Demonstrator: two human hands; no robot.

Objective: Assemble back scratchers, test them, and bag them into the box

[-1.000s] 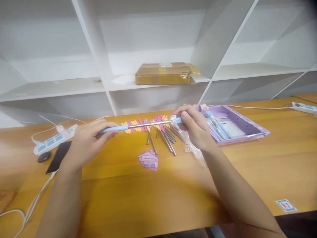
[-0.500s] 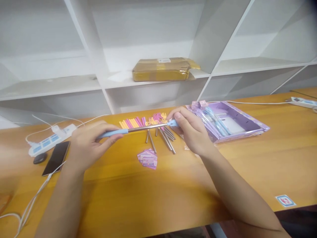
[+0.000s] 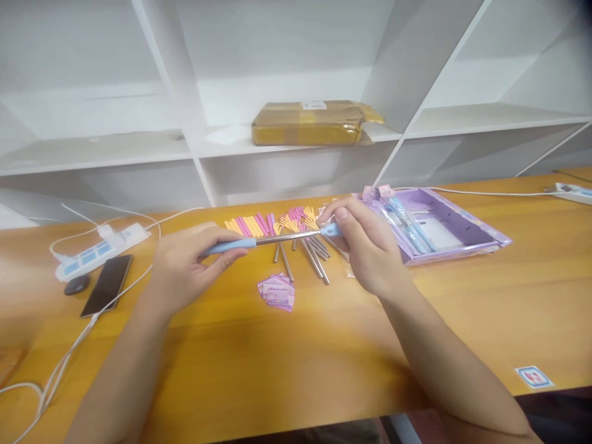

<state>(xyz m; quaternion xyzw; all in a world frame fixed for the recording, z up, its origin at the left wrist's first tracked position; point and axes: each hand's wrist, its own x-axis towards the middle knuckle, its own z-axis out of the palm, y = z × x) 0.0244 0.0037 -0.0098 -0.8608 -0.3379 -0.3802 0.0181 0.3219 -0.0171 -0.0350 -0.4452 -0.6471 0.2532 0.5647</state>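
Note:
A back scratcher with a metal rod is held level above the table between my two hands. My left hand is closed round its light blue handle. My right hand pinches the light blue head at the other end, and the fingers hide part of that head. Beyond the rod lie several yellow and pink scratcher heads on metal rods. Beside them is a row of yellow and pink handles. Small purple printed cards lie nearer to me in a loose pile.
At right stands a purple tray box with wrapped blue and purple pieces. A power strip, a mouse, a phone and white cables lie at left. A taped carton sits on the white shelf behind.
My left hand has shifted right, closer to my right hand, with the handle still in it. The back scratcher has moved slightly right in view. The camera view has shifted a little.

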